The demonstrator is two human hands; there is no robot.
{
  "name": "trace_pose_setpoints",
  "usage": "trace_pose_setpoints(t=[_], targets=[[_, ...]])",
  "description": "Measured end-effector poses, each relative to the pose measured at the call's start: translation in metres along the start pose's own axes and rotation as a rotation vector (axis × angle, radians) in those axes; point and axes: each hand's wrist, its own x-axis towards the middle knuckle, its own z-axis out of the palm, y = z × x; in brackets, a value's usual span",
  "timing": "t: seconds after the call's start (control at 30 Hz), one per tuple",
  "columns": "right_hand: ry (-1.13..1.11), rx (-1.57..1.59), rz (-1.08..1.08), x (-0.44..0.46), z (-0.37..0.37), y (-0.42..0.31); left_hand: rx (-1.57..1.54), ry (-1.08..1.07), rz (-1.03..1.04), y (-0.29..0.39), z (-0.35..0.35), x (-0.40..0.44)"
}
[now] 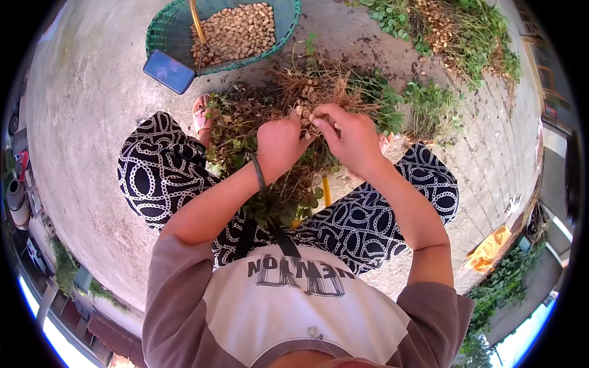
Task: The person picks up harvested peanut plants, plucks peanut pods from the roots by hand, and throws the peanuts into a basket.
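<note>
My left hand (281,142), a dark band at its wrist, is closed on the roots of an uprooted peanut plant, with its fingers near the pods. Close beside it on the right, my right hand (350,136) has thumb and forefinger pinched at a peanut pod among the same roots. Several pale peanuts (305,111) show between the two hands. Brown roots (325,83) spread beyond the fingers, and leafy stems (236,126) hang between my knees. Beyond the hands stands a green woven basket (293,30) that holds many peanuts (236,34).
A phone (169,72) rests at the basket's near left rim. More peanut plants (454,37) lie on the concrete floor (80,122) at the upper right. My patterned trouser legs flank the plants. An orange bag (488,248) lies at the right.
</note>
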Motion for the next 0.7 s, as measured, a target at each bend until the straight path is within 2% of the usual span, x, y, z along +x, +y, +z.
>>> trace_pose_setpoints(t=[0.1, 0.2, 0.3, 0.4, 0.5, 0.53, 0.63, 0.67, 0.7], targets=[[-0.037, -0.147, -0.01, -0.001, 0.012, 0.008, -0.013, 0.061, 0.047, 0.0, 0.004, -0.001], [0.068, 0.046, 0.001, -0.002, 0.016, 0.009, -0.036, 0.079, 0.055, 0.001, 0.004, -0.002], [0.087, 0.031, -0.023, -0.004, 0.021, 0.012, -0.058, 0.047, 0.03, -0.001, 0.002, -0.001], [0.147, -0.263, -0.159, -0.005, 0.027, 0.017, -0.049, 0.044, 0.016, -0.003, 0.003, 0.0], [0.186, -0.351, -0.032, 0.006, 0.012, 0.025, -0.035, 0.017, -0.022, -0.003, 0.005, 0.001], [0.202, -0.136, -0.074, 0.009, 0.004, 0.024, -0.049, 0.003, -0.039, -0.004, 0.004, 0.002], [-0.109, 1.153, 0.278, 0.011, -0.012, 0.017, -0.014, 0.001, -0.041, -0.006, 0.005, 0.002], [-0.171, 1.388, 0.264, 0.011, -0.015, 0.018, 0.009, 0.002, -0.031, -0.007, 0.006, 0.001], [-0.188, 1.319, 0.283, 0.013, -0.016, 0.019, 0.007, 0.006, 0.0, -0.006, 0.006, 0.0]])
